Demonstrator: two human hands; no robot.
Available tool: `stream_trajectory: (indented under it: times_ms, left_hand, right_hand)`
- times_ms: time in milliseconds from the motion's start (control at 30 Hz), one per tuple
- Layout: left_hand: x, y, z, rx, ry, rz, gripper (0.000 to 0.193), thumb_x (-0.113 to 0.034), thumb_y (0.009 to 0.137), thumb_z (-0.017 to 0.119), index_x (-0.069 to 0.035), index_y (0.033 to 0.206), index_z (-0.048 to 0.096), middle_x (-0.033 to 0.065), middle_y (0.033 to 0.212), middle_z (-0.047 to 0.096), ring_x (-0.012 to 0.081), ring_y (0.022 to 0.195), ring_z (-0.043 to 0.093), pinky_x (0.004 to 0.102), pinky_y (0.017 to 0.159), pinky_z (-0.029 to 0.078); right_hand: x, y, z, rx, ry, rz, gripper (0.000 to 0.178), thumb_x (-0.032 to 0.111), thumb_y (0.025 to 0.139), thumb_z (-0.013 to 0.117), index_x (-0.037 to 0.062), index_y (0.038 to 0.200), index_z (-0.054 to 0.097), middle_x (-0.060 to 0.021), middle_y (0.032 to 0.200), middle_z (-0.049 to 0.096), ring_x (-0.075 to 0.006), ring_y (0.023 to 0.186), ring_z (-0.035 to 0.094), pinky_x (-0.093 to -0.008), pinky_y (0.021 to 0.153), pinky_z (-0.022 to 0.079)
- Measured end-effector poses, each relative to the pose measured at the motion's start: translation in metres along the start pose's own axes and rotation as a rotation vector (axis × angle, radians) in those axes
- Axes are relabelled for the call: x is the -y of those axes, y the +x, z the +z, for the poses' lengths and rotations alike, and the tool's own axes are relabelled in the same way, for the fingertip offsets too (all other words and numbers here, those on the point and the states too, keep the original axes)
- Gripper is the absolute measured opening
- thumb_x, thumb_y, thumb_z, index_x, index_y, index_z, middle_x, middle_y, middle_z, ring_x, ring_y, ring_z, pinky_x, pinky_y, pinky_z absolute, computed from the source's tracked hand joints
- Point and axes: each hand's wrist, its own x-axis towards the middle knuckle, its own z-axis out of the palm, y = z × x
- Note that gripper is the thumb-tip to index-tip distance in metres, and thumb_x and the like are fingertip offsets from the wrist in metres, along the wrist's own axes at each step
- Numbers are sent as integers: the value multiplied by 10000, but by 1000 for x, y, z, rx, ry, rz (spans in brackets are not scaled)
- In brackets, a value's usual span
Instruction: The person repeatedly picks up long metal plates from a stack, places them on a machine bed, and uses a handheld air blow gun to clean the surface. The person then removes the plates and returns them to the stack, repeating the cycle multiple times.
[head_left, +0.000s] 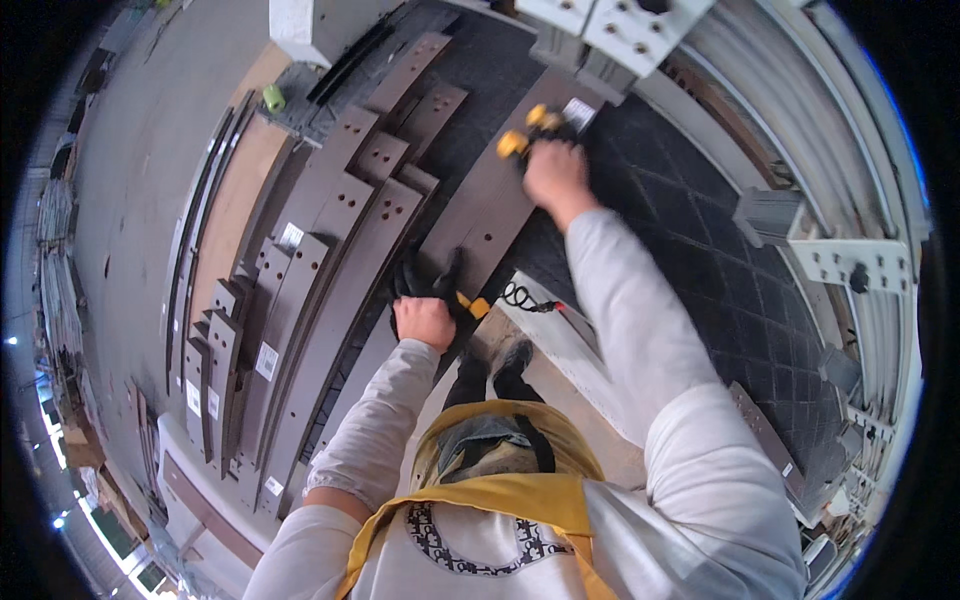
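Observation:
My right hand (556, 172) reaches far forward, closed round a yellow-and-black power tool (514, 143); motion blur hides its exact kind. The tool is over the far part of a long grey-brown board (487, 212), close to a white label (578, 113). My left hand (425, 305), in a black glove, lies at the near part of this board with its fingers spread. Next to its thumb side is a small yellow object (474, 305), partly hidden. A black coiled cord (522, 297) with a red end lies to the right of that.
Several drilled grey-brown boards (345, 200) are stacked in steps on the left. A light wooden board (235, 220) and dark strips flank them. White metal frames (850, 255) with bolted plates stand along the right. Dark matting (680, 220) covers the worktop.

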Motion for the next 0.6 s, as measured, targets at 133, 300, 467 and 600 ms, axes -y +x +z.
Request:
stream_trajectory:
  times_ms: [133,300,467,600]
  left_hand:
    - [2,0,10,-120,37,31,181,-209,624,598,-52,689,659,158,744,630,347,770,569,427,731,414]
    - [1,7,3,81,83,-39,172,-212,683,566,-74,732,656,128,801,640,300,806,595,409,707,464]
    - [18,8,23,-190,92,35,120,-159,656,577,-58,645,642,143,700,628,308,691,603,412,652,469]
    - [7,6,31,-242,29,-14,133,-118,695,541,-46,751,639,166,848,618,337,850,566,434,746,436]
  right_hand:
    - [56,-106,15,7,238,-245,181,156,765,430,79,794,591,-139,834,601,-298,810,555,-422,746,383]
    - [61,-178,-52,324,604,-36,175,138,754,487,43,833,610,-174,897,596,-357,937,533,-462,809,387]
    - [-128,-256,-199,-547,944,372,196,119,716,565,11,879,565,-169,914,566,-329,887,530,-396,787,409]
    - [-310,-341,-332,-1424,391,673,328,-75,765,408,-57,1082,487,-138,938,584,-224,859,553,-343,814,408]
